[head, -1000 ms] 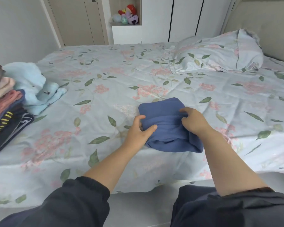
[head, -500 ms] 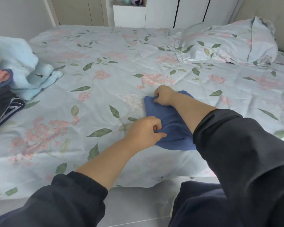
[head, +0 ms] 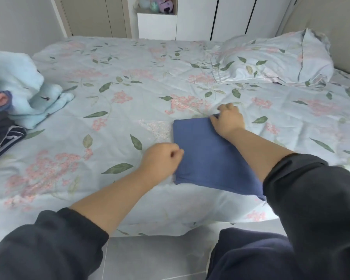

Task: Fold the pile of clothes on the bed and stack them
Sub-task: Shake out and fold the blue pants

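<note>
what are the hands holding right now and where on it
The folded blue cloth: the right hand pinches its far right corner, and the left hand appears to grip its left edge.

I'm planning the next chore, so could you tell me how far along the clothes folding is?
Done: a stack of folded clothes sits far left. In hand: the left hand and right hand grip the blue garment, folded to a neat rectangle. Left: stacking it, and folding the crumpled light blue garment beside the stack.
</note>
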The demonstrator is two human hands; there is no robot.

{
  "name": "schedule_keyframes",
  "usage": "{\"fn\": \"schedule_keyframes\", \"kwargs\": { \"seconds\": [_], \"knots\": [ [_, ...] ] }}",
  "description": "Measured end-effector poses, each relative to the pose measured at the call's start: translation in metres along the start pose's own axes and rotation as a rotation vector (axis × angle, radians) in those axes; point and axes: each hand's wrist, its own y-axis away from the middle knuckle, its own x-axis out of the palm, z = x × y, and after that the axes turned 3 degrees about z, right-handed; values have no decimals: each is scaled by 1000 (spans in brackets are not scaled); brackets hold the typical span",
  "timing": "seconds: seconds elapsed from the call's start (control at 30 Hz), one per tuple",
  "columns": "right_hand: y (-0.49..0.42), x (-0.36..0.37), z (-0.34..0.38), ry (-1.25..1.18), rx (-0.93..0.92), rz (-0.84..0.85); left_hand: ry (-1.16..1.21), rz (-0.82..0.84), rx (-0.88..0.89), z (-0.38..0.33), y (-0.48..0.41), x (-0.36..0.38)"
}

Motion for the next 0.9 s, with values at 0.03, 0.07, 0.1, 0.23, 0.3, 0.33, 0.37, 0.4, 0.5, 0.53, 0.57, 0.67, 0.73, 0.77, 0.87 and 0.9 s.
{"fn": "schedule_keyframes", "kwargs": {
  "seconds": [0.03,0.07,0.1,0.23,0.3,0.33,0.37,0.4,0.5,0.53,0.57,0.67,0.73,0.77,0.87,0.9],
  "knots": [
    [4,-5,-14,5,123,-5,44,-26,-153,1,-6,0],
    [7,-8,-27,-21,258,42,121,-7,-305,2,-13,0],
    [13,-13,-40,-81,377,129,245,32,-433,1,-18,2],
    [40,-23,-68,-421,477,417,790,181,-701,-5,-31,7],
    [51,-26,-70,-512,457,460,938,227,-723,-10,-32,10],
    [55,-27,-70,-561,450,493,1001,244,-732,-13,-32,11],
    [58,-28,-68,-632,451,525,1050,264,-741,-16,-33,13],
    [61,-30,-65,-723,466,546,1091,288,-752,-19,-33,14],
    [68,-34,-56,-1018,560,544,1152,337,-783,-27,-30,13],
    [70,-37,-54,-1110,589,552,1165,334,-781,-29,-28,10],
    [72,-40,-51,-1191,602,570,1164,325,-771,-30,-26,6],
    [76,-53,-36,-1334,584,620,1125,277,-758,-29,-18,-17],
    [82,-59,-20,-1355,593,646,1107,238,-763,-28,-11,-40],
    [86,-59,-10,-1342,595,664,1078,230,-761,-28,-9,-53],
    [99,-57,22,-1178,574,718,824,270,-739,-34,0,-94],
    [103,-58,35,-1097,551,733,690,299,-709,-36,2,-108]
  ]
}}
